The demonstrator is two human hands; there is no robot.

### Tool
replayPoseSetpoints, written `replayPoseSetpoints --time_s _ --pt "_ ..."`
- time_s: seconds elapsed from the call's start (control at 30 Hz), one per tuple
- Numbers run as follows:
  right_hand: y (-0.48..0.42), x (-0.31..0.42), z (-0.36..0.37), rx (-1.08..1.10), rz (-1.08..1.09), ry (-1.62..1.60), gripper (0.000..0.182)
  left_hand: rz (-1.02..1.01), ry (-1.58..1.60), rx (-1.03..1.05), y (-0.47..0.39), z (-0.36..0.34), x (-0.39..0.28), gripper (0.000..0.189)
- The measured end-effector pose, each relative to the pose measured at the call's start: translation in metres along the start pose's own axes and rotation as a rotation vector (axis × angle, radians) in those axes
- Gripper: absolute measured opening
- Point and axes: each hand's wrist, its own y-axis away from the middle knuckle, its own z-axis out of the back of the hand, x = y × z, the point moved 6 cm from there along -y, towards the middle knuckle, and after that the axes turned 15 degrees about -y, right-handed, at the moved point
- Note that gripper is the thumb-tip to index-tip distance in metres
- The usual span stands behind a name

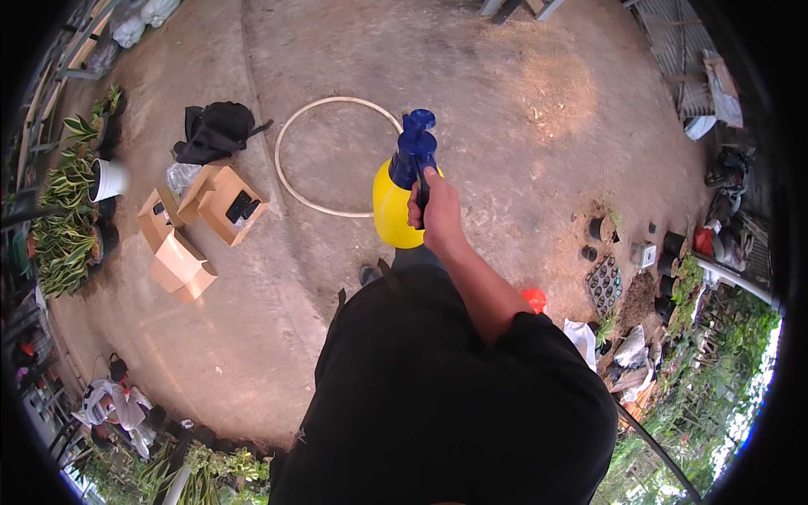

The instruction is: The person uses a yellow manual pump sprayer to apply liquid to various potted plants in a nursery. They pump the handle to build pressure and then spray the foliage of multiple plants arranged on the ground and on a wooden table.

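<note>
A yellow pump pressure sprayer with a dark blue head is held out before my body. My right hand is wrapped around its blue handle, the thumb lying along the top. The round blue pump knob sticks up at the sprayer's far end. Behind the sprayer, a pale hoop or loop of hose lies on the concrete floor, partly covered by the yellow tank. My left hand is out of view.
Opened cardboard boxes and a black bag lie left. Potted variegated plants line the left edge. A seedling tray, a soil heap and black pots stand right. A person crouches at lower left.
</note>
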Motion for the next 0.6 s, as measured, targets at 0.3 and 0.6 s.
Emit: replayPoseSetpoints --time_s 0.3,0.6 --pt "-0.112 0.051 -0.04 0.089 -0.048 0.107 0.035 -0.022 -0.082 -0.056 0.012 -0.025 -0.118 0.033" --pt "-0.167 0.152 -0.127 0.23 0.071 0.157 0.025 -0.172 -0.297 -0.039 -0.049 -0.021 -0.276 0.034"
